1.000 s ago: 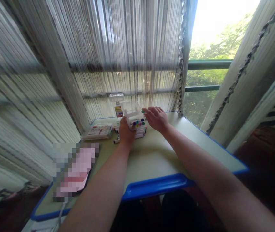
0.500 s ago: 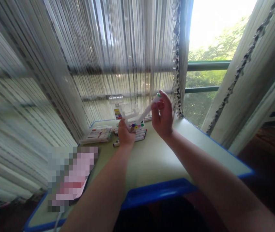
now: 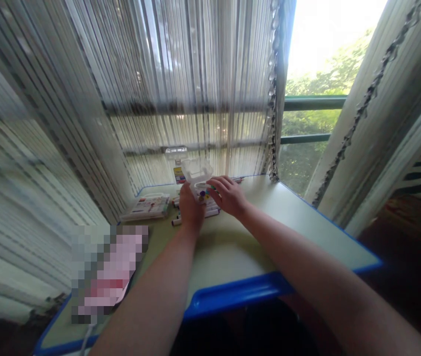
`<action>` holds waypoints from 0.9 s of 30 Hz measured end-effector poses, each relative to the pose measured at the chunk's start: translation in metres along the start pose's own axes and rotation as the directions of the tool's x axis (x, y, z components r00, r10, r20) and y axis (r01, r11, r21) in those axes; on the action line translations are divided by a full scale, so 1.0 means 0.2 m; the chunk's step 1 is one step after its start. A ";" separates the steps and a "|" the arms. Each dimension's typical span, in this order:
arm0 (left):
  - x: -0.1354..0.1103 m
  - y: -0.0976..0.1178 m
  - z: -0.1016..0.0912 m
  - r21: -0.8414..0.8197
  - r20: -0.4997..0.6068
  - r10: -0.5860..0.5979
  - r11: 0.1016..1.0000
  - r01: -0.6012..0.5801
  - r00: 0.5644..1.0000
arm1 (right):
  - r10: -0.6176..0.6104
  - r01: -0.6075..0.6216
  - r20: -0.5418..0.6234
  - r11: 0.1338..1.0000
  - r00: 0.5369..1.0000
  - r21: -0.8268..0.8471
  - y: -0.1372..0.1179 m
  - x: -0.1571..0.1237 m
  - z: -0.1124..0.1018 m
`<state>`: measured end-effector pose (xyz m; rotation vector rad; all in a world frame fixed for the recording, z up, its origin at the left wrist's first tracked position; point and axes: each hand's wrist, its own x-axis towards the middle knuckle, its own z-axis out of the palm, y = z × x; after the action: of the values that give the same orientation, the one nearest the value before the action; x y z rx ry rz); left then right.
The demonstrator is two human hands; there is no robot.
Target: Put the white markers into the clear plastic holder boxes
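My left hand (image 3: 192, 206) is wrapped round a clear plastic marker case (image 3: 198, 170), held tilted above the table with its lid raised. Coloured marker ends (image 3: 205, 194) show inside it. At the case's right side is my right hand (image 3: 230, 195), its thumb and fingers around the green end of a white marker (image 3: 212, 187); most of that marker is hidden by the case and fingers. Several loose white markers (image 3: 212, 212) lie on the table under and behind my left hand.
A flat case of markers (image 3: 147, 206) lies at the table's left back. A blurred-out pink item (image 3: 117, 267) with a white cable (image 3: 87, 338) is at the left. More pens (image 3: 238, 180) lie at the back edge. A blue tray (image 3: 240, 291) runs along the front. Curtains (image 3: 195, 74) hang behind.
My right hand has moved down and left, bringing the green-ended marker from above the case to its opening. My left hand still holds the case in nearly the same place.
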<state>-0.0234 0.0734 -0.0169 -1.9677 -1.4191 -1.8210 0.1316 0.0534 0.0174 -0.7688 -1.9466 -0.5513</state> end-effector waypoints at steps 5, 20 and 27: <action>0.01 0.02 -0.01 0.012 0.018 -0.011 1.000 0.011 1.000 | -0.003 0.008 0.032 0.990 0.999 -0.138 0.02 -0.04 0.03; 0.01 0.04 -0.03 0.002 -0.013 -0.057 0.998 0.057 0.998 | 0.034 -0.032 -0.088 0.999 0.995 0.033 -0.01 -0.02 0.02; 0.02 0.03 -0.03 -0.041 -0.018 -0.042 0.998 0.041 0.999 | -0.016 0.021 -0.081 0.998 0.997 0.060 0.00 -0.03 0.01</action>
<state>-0.0244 0.0679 -0.0096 -1.9486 -1.4392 -1.8954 0.1324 0.0529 0.0112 -0.6811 -1.8893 -0.5241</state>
